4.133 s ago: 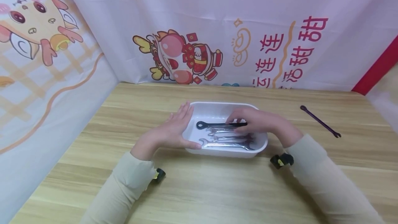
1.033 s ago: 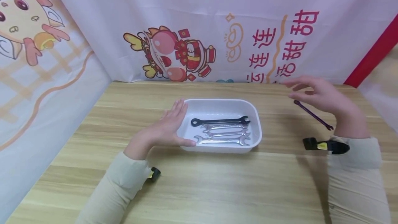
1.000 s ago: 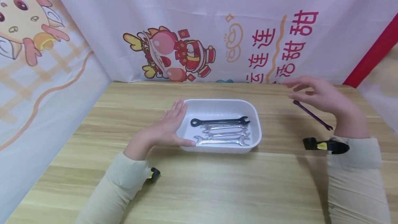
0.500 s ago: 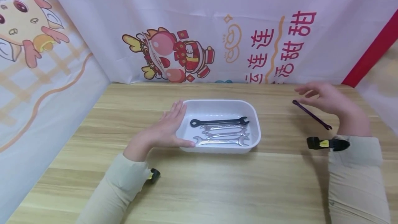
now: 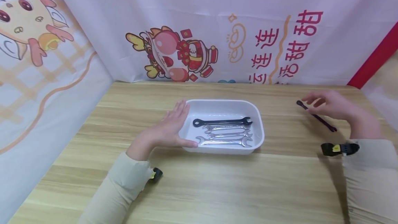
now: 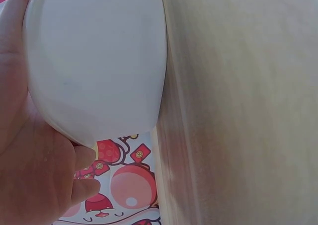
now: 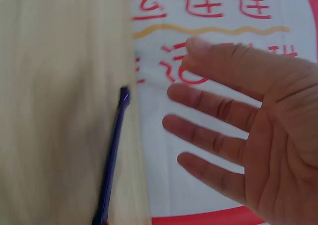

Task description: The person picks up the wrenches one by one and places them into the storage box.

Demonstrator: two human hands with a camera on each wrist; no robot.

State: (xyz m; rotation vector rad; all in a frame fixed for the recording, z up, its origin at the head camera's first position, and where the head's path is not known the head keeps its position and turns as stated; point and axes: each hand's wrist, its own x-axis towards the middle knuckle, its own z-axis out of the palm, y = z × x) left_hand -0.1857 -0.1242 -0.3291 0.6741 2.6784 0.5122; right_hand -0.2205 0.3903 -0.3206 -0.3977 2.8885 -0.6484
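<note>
In the head view a white tray (image 5: 224, 151) sits mid-table, holding a black combination wrench (image 5: 222, 123) and three silver open-end wrenches (image 5: 224, 142). My left hand (image 5: 166, 129) rests against the tray's left end, fingers extended along the side and thumb at the near rim. The left wrist view shows the white tray wall (image 6: 97, 61) close up beside that hand (image 6: 39, 170). To the right, a dark purple wrench (image 5: 323, 122) lies slanted on the table. My right hand (image 5: 335, 106) hovers over it, fingers spread; a gap separates them in the right wrist view (image 7: 238, 125).
The wood-grain table (image 5: 217, 189) meets a printed white cloth (image 5: 192, 3) at its far edge. Another patterned cloth (image 5: 46, 89) hangs at the left. Black wrist cameras (image 5: 339, 149) sit on both cuffs.
My right hand has left the black wrench in the tray and moved right. Over the last second it has lowered toward the purple wrench. My left hand stays at the tray.
</note>
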